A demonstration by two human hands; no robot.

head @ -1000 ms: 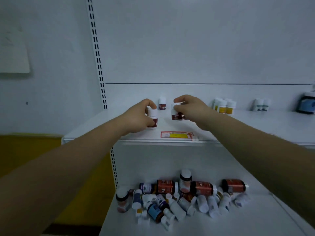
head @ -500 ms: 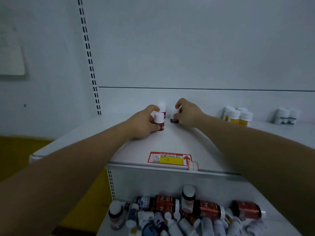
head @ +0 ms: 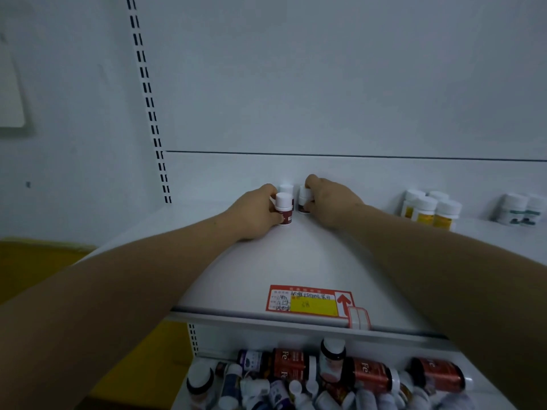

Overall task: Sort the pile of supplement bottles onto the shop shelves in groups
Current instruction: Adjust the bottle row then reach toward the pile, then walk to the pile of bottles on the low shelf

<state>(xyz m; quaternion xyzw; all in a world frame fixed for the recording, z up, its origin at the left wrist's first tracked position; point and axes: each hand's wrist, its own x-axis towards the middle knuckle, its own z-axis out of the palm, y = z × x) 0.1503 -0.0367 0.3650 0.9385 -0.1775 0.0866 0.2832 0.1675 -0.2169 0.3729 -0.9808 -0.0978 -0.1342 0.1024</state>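
1. White-painted metal shelving is filling the dim view. A slotted upright (head: 149, 99) is climbing at 11 o'clock, and a yellow floor (head: 29, 267) is showing at 8 o'clock.
2. Across the centre, the smooth upper shelf (head: 296, 255) is carrying a red-and-yellow price label (head: 310, 300) at its front lip.
3. At 12 o'clock from that label, the left hand (head: 254, 213) is gripping an upright front bottle (head: 284, 210), white-capped and dark-red-labelled. A matching back bottle (head: 286, 189) is standing just behind it.
4. Just beside them at 3 o'clock, the right hand (head: 328, 202) is curling round a third bottle (head: 304, 199).
5. Yellow-labelled bottles (head: 429, 210) and green-labelled bottles (head: 521, 208) are clustering farther along at 3 o'clock.
6. The jumbled pile (head: 325, 377) is lying at 6 o'clock on the lower shelf (head: 488, 389).
7. Against a second ago, both held bottles are sitting deeper, near the back panel.
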